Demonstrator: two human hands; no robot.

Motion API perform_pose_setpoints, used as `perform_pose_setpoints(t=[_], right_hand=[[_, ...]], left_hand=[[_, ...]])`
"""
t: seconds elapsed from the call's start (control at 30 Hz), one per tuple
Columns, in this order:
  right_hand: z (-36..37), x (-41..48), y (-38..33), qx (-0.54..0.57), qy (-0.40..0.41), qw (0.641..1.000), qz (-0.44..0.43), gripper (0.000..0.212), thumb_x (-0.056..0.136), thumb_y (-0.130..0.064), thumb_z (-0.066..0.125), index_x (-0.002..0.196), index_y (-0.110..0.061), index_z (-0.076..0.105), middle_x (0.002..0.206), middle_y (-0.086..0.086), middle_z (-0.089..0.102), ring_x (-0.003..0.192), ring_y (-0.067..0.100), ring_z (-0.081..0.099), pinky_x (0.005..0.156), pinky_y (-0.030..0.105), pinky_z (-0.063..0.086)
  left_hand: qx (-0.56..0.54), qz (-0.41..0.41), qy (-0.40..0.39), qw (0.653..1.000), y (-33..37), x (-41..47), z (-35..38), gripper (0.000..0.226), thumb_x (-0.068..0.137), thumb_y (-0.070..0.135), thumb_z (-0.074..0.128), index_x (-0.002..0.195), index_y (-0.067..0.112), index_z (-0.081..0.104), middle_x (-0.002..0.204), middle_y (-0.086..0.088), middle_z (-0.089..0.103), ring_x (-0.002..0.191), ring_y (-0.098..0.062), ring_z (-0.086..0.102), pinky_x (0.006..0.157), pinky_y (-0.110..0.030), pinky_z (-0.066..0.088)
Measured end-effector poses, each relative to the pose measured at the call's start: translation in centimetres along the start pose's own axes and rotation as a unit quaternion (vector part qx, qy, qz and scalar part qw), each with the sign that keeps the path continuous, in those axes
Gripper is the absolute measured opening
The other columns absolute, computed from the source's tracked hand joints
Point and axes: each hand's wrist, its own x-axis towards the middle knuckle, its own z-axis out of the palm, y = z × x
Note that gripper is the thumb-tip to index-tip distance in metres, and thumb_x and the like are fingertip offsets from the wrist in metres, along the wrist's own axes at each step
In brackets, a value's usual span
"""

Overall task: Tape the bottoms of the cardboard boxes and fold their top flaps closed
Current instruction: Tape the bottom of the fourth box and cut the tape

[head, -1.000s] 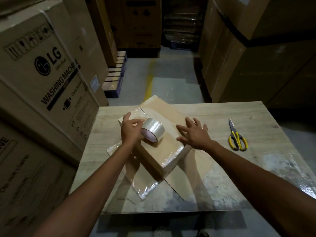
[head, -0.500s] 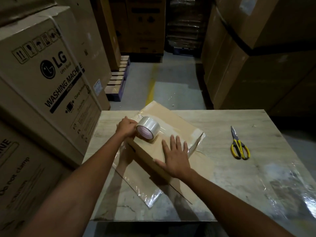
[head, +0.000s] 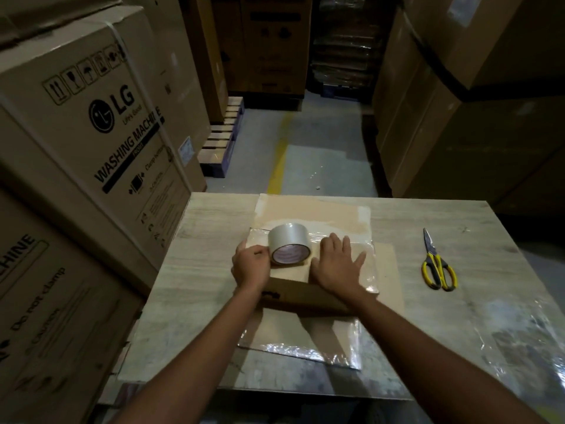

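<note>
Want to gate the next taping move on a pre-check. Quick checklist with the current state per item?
1. Tape roll held: ok. The left hand grips it on its left side, on top of the box.
2. Box steadied: ok. The right hand presses flat on its top, fingers spread.
3. Box seated: ok. It lies on the table, away from the edges.
4. Scissors available: ok. They lie closed on the table to the right of the box, with nothing on them.
5. Tape strip stuck down smoothly along the seam: cannot tell, because of dim light and glare.
</note>
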Motion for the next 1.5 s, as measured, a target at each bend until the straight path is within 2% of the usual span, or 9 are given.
perform_pose_setpoints(t=[0.27,0.53,0.67,0.77,0.83,0.93,1.13,1.27,1.5], right_hand=[[1.4,-1.0,1.4,-0.058,0.062,0.996,-0.04,0.073,0.088,-0.051,0.012,0.146,-0.018,0.041,0.164,0.006,0.024,0.152,0.031,0.013,0.116,0.064,0.01],[0.6,-1.2,3.8,0.029,0.065,0.988,-0.134,0.068,0.089,-0.05,0.026,0.15,-0.021,0.038,0.162,0.003,0.029,0.152,0.029,0.017,0.118,0.058,0.012],[0.6,-2.0,2.9,0.162,-0.007,0.961,-0.223,0.085,0.084,-0.044,0.057,0.157,-0.02,0.02,0.163,0.0,0.027,0.149,0.015,0.023,0.121,0.044,0.007],[0.6,-2.0,0.4,0.26,0.008,0.949,-0.177,0.079,0.078,-0.04,0.066,0.148,-0.014,0.038,0.144,-0.001,0.052,0.131,0.013,0.048,0.116,0.044,0.03],[0.4,-2.3,-1.1,0.319,0.019,0.938,-0.137,0.059,0.074,-0.029,0.076,0.126,-0.02,0.05,0.118,-0.005,0.064,0.111,0.018,0.062,0.09,0.028,0.049],[1.3,-4.1,-3.4,0.357,0.044,0.928,-0.102,0.059,0.07,-0.022,0.082,0.117,-0.028,0.047,0.111,-0.008,0.062,0.096,0.013,0.064,0.067,0.008,0.041],[2.7,-5.4,-8.4,0.417,0.145,0.897,-0.036,0.061,0.067,-0.016,0.087,0.115,-0.023,0.05,0.119,-0.008,0.06,0.105,0.007,0.057,0.077,0.0,0.039],[3.3,-4.5,-11.8,0.399,0.187,0.897,0.034,0.052,0.06,-0.039,0.077,0.1,-0.034,0.044,0.093,-0.008,0.062,0.083,0.017,0.062,0.064,0.021,0.047],[3.3,-1.1,-14.8,0.385,0.21,0.894,0.089,0.056,0.07,-0.03,0.087,0.104,-0.031,0.043,0.093,-0.008,0.062,0.078,0.01,0.062,0.059,0.01,0.041]], left_hand=[[0.007,-0.022,0.018,1.0,-1.0,-3.2,1.0,0.025,0.094,0.018,0.052,0.087,0.023,0.075,0.145,-0.005,0.044,0.127,-0.032,0.042,0.104,-0.043,0.037],[-0.019,-0.012,0.017,1.0,-1.0,-4.2,1.4,0.023,0.096,0.015,0.054,0.094,0.018,0.077,0.145,-0.005,0.044,0.13,-0.029,0.043,0.101,-0.036,0.041],[-0.022,-0.022,-0.023,0.999,-1.1,-2.7,0.5,0.024,0.083,0.03,0.052,0.081,0.03,0.077,0.114,-0.005,0.062,0.105,-0.027,0.061,0.088,-0.041,0.054],[-0.081,-0.04,-0.049,0.995,-1.0,-1.2,-1.0,0.021,0.087,0.018,0.061,0.078,0.026,0.078,0.087,-0.004,0.073,0.084,-0.025,0.07,0.072,-0.036,0.056],[-0.126,-0.051,-0.066,0.989,0.0,-0.4,-2.3,0.019,0.09,0.011,0.065,0.081,0.022,0.078,0.082,-0.002,0.075,0.081,-0.023,0.07,0.071,-0.035,0.056],[-0.202,-0.085,-0.104,0.97,1.3,1.2,-3.3,0.01,0.089,0.012,0.069,0.088,0.014,0.079,0.09,-0.006,0.076,0.082,-0.019,0.07,0.069,-0.03,0.055],[-0.112,-0.008,-0.23,0.967,3.2,6.8,-4.1,0.012,0.087,0.003,0.066,0.089,0.006,0.078,0.107,-0.012,0.071,0.104,-0.028,0.063,0.077,-0.027,0.048],[-0.014,0.098,-0.275,0.956,4.7,11.6,-4.9,0.013,0.089,0.011,0.069,0.098,0.01,0.079,0.161,-0.006,0.026,0.146,-0.019,0.029,0.109,-0.025,0.029],[-0.075,0.124,-0.289,0.946,5.1,17.2,-2.9,0.014,0.092,0.01,0.065,0.099,0.007,0.078,0.156,-0.015,0.036,0.143,-0.019,0.036,0.101,-0.023,0.03]])
